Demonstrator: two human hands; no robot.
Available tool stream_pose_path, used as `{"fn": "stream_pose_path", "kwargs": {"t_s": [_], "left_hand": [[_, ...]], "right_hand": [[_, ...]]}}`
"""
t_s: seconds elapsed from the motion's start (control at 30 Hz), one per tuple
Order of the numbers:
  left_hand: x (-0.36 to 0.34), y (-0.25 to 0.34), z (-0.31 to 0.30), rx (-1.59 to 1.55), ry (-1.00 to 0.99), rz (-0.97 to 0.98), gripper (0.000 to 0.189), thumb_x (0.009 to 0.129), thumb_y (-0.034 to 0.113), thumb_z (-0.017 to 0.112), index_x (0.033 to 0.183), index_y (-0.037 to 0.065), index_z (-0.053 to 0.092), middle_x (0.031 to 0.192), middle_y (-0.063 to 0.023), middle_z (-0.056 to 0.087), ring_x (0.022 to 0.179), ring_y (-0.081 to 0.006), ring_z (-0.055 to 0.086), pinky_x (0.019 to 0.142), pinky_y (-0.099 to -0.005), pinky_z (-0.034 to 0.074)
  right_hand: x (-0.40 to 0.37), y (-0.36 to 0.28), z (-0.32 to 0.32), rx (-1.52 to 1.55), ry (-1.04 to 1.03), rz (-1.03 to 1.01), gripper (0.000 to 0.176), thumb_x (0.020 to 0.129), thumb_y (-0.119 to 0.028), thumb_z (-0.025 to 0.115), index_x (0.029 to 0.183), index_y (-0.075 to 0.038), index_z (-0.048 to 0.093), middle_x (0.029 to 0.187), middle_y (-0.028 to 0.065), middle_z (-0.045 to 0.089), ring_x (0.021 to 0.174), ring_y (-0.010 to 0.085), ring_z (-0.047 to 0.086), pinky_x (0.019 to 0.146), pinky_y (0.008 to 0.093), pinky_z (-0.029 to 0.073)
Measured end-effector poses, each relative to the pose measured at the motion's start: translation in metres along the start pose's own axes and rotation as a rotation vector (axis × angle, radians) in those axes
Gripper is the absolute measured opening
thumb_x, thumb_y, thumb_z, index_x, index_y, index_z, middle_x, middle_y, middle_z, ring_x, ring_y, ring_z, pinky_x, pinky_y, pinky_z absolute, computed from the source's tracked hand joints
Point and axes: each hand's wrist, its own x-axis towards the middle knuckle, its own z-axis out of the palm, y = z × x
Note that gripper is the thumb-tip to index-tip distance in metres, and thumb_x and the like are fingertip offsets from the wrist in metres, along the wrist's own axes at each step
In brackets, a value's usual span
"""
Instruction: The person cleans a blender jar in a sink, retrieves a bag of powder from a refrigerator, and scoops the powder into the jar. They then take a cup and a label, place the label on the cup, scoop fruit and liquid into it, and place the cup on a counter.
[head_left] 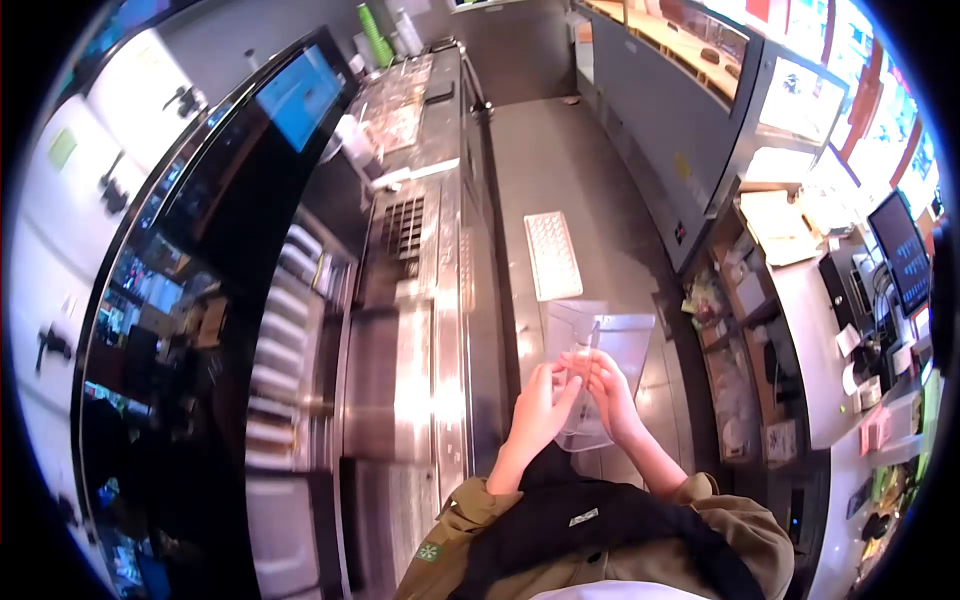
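Close together in front of my body are my left hand (543,402) and my right hand (612,394), fingertips bent inward and meeting. Both pinch a thin clear plastic bag (628,335). Its see-through sides spread out above the fingers and hang below them, and the floor shows through. My fingers cover the part being gripped. Brown sleeves and a black apron (580,520) frame the hands.
At left runs a steel counter (385,370) with a grid insert and a dark screen unit (200,260). A white perforated mat (552,255) lies on the aisle floor. To the right stand shelves (735,370) and a counter with a monitor (900,250).
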Motion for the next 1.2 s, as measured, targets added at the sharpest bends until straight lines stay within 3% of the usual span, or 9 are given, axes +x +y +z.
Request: {"fn": "stream_pose_path", "kwargs": {"t_s": [0.2, 0.37, 0.53, 0.6, 0.77, 0.87, 0.97, 1.03, 1.2], "left_hand": [[0.21, -0.034, -0.007, 0.18, -0.084, -0.034, 0.036, 0.079, 0.032, 0.06, 0.094, 0.001, 0.052, 0.092, -0.017, 0.06, 0.083, -0.032, 0.06, 0.068, -0.0415, 0.047], [0.387, -0.062, -0.004, -0.005, -0.166, 0.062, 0.024, 0.073, 0.019, 0.067, 0.086, 0.002, 0.057, 0.085, -0.0137, 0.061, 0.081, -0.0262, 0.061, 0.07, -0.0345, 0.047], [0.585, -0.129, -0.005, -0.235, -0.001, -0.217, 0.018, 0.066, 0.017, 0.071, 0.068, 0.005, 0.057, 0.056, -0.002, 0.054, 0.053, -0.0105, 0.051, 0.051, -0.0288, 0.043], [0.667, -0.177, -0.003, -0.132, 0.062, -0.204, 0.012, 0.066, 0.013, 0.068, 0.069, 0.005, 0.059, 0.058, -0.0023, 0.056, 0.055, -0.0091, 0.052, 0.051, -0.0266, 0.042], [0.874, -0.17, -0.047, -0.234, 0.141, -0.266, 0.004, 0.065, 0.003, 0.061, 0.066, 0.006, 0.058, 0.061, 0.0014, 0.056, 0.059, -0.0078, 0.05, 0.055, -0.0253, 0.042], [0.976, -0.115, -0.099, -0.25, 0.347, -0.22, 0.009, 0.068, 0.0, 0.056, 0.064, 0.008, 0.054, 0.064, 0.0022, 0.051, 0.062, -0.0065, 0.046, 0.058, -0.0224, 0.039], [1.121, -0.182, -0.153, -0.197, 0.572, 0.088, 0.01, 0.068, -0.001, 0.062, 0.068, 0.007, 0.056, 0.064, 0.0014, 0.052, 0.063, -0.0072, 0.047, 0.058, -0.0234, 0.039], [1.205, -0.193, -0.197, -0.236, 0.443, 0.096, 0.013, 0.068, 0.0, 0.066, 0.068, 0.007, 0.056, 0.065, 0.0014, 0.052, 0.064, -0.0071, 0.047, 0.06, -0.0232, 0.039], [1.413, -0.279, -0.234, -0.42, 0.752, 0.028, 0.017, 0.069, 0.001, 0.072, 0.069, 0.006, 0.056, 0.069, 0.001, 0.055, 0.064, -0.0087, 0.048, 0.064, -0.0246, 0.04]], "right_hand": [[0.185, -0.008, -0.028, 0.048, 0.112, 0.136, 0.043, 0.09, -0.024, 0.034, 0.124, 0.002, 0.041, 0.128, 0.0128, 0.044, 0.122, 0.0211, 0.037, 0.105, 0.0345, 0.022], [0.328, -0.02, -0.07, -0.107, 0.13, 0.094, 0.04, 0.09, -0.017, 0.036, 0.125, 0.001, 0.043, 0.124, 0.0113, 0.049, 0.117, 0.0187, 0.044, 0.098, 0.0304, 0.033], [0.483, -0.04, -0.144, -0.18, 0.019, 0.196, 0.033, 0.09, -0.007, 0.038, 0.122, 0.0, 0.047, 0.11, 0.01, 0.059, 0.1, 0.0177, 0.057, 0.086, 0.0267, 0.042], [0.541, -0.041, -0.191, -0.212, 0.105, 0.235, 0.031, 0.09, -0.01, 0.04, 0.118, -0.001, 0.05, 0.106, 0.0095, 0.061, 0.098, 0.0175, 0.058, 0.085, 0.0271, 0.043], [0.706, -0.052, -0.302, -0.268, 0.416, 0.093, 0.025, 0.087, -0.019, 0.046, 0.106, -0.005, 0.055, 0.094, 0.0066, 0.062, 0.086, 0.0138, 0.058, 0.077, 0.0276, 0.044], [0.822, -0.093, -0.306, -0.248, 0.462, 0.073, 0.021, 0.088, -0.016, 0.044, 0.101, -0.004, 0.055, 0.091, 0.0052, 0.06, 0.082, 0.0122, 0.056, 0.076, 0.0258, 0.044], [0.951, -0.117, -0.303, -0.305, 0.341, 0.068, 0.02, 0.089, -0.013, 0.042, 0.1, -0.003, 0.055, 0.09, 0.0055, 0.06, 0.084, 0.0121, 0.056, 0.077, 0.0239, 0.043], [1.032, -0.117, -0.303, -0.358, 0.242, 0.053, 0.02, 0.09, -0.014, 0.042, 0.101, -0.002, 0.054, 0.09, 0.0069, 0.06, 0.082, 0.0125, 0.057, 0.076, 0.0239, 0.043], [1.215, -0.065, -0.317, -0.249, 0.156, 0.123, 0.021, 0.091, -0.014, 0.04, 0.101, -0.002, 0.054, 0.09, 0.0077, 0.06, 0.083, 0.014, 0.058, 0.077, 0.0253, 0.044]]}}
